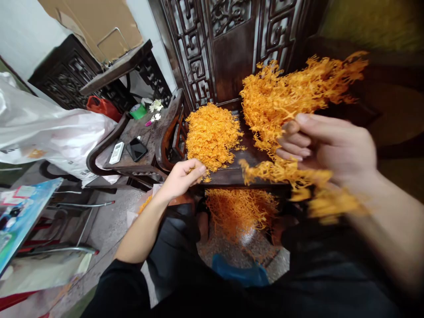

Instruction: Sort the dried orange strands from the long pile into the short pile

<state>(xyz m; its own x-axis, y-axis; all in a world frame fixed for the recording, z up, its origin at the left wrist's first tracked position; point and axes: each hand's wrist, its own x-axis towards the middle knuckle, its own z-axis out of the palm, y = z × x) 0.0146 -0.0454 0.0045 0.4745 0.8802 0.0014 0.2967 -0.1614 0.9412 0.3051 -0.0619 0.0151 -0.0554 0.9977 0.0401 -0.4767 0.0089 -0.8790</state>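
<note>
On dark wooden seat: orange pile point(212, 134)
Left hand point(180, 176): grip pinched on strands at the pile's near edge
Right hand point(326, 143): grip closed around orange sprig bunch point(291, 95), raised above seat point(232, 174)

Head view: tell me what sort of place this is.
Probably a home doubling as a workroom: carved dark wooden screen, wooden chair heaped with an orange sprig pile, and a side table bearing a phone.

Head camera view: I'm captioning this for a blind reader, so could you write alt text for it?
A person's right hand holds up a bushy bunch of orange plastic sprigs, while the left hand pinches the edge of a heap of loose orange plastic bits on a dark carved wooden seat. More orange sprigs lie below the seat.
</note>
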